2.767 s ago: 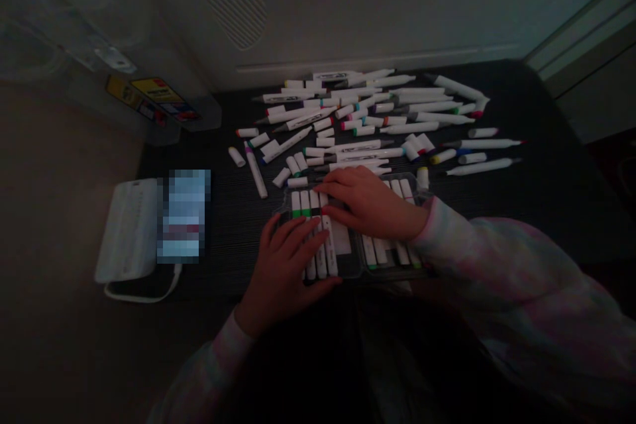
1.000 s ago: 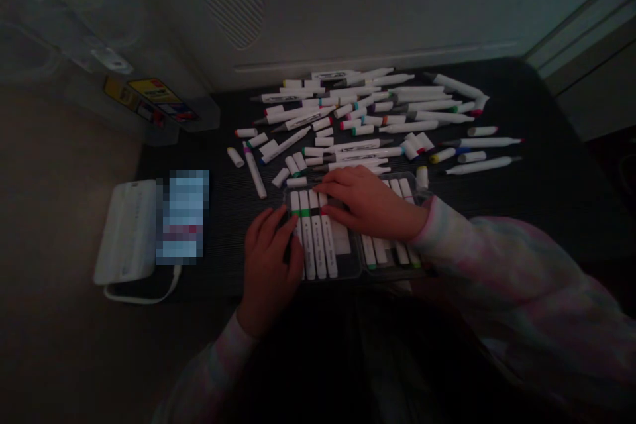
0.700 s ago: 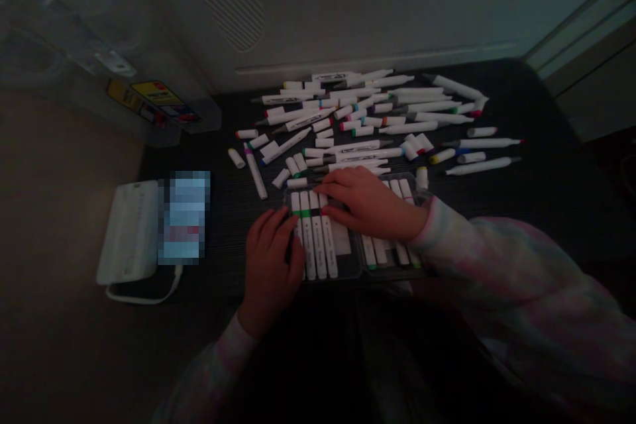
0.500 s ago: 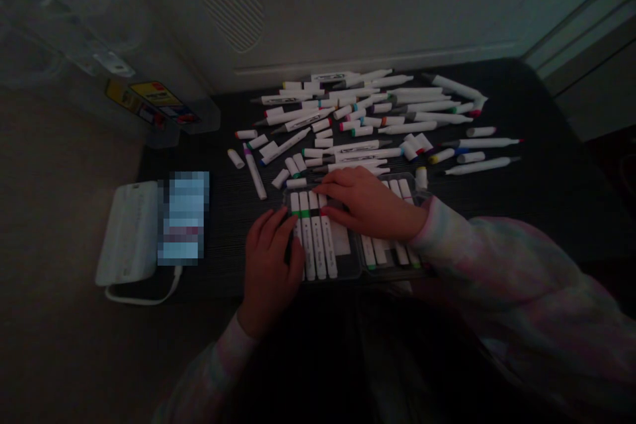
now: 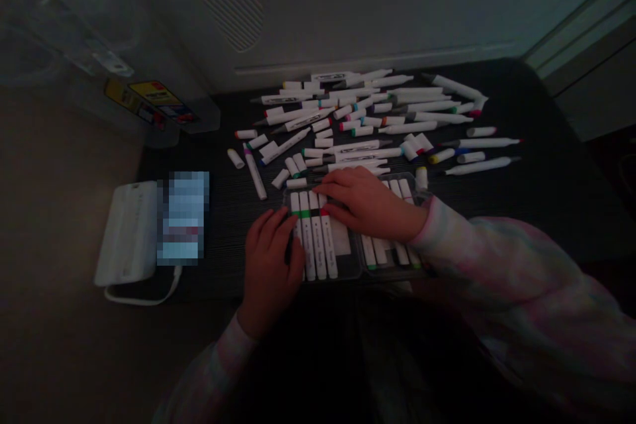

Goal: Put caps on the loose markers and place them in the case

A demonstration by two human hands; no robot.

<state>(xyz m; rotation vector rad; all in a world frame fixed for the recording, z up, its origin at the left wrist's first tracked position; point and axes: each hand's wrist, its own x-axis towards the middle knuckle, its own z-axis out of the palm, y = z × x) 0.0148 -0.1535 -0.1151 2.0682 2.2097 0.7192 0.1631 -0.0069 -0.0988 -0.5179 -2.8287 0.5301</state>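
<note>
An open clear plastic case (image 5: pixel 354 273) lies at the front edge of the dark table. In its left half several capped white markers (image 5: pixel 318 248) lie side by side, with green, black and red bands. My left hand (image 5: pixel 271 265) rests at the left end of this row, fingers apart and fingertips against the outermost marker. Across the case reaches my right hand (image 5: pixel 370 205), its fingers stretched out over the upper ends of the markers, the thumb beside the red-banded one. It covers part of the case's right half, where more white markers (image 5: pixel 368 252) lie.
Uncapped markers (image 5: pixel 417 127) and loose caps (image 5: pixel 247 134) are scattered behind the case. One marker with a purple band (image 5: pixel 255 172) lies left of them. A white power bank (image 5: pixel 129 232) and a cabled phone (image 5: pixel 183 217) sit at the left. A pale door (image 5: pixel 372 13) stands behind the table.
</note>
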